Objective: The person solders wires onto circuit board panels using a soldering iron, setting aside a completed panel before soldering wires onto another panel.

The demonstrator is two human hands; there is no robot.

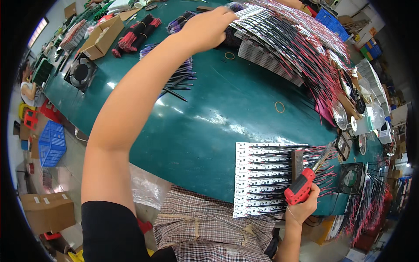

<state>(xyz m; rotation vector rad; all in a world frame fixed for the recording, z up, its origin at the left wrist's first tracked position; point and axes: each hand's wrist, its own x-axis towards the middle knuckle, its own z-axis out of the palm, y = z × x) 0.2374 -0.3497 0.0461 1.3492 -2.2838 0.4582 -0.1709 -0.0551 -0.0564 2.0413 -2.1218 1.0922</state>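
The left hand reaches far across the green bench, up at about 12 o'clock. Its fingers are curled down onto the near end of a long stack of white strips with red and black wires. I cannot tell how tight the hold is, because the back of the hand hides the fingertips.

The right hand is low, at about 5 o'clock. Its fingers are wrapped all the way around the red handle of a hot iron. The metal tip points up and to the right, over the wires.

Just left of that hand lies a flat sheet of white strips, close to the near edge of the bench. A small dark block sits on top of its wires and seems to hold them down.

To do this well, I think the left hand should lift only a few strips at once, so the wires do not tangle. It should pull them slowly toward the body. The hot tip should stay up and away from the arm and from the wires until the strips lie flat.

Loose black sticks lie under the arm at about 11 o'clock. A black fan sits at 10 o'clock. Two rubber bands lie on the bench.
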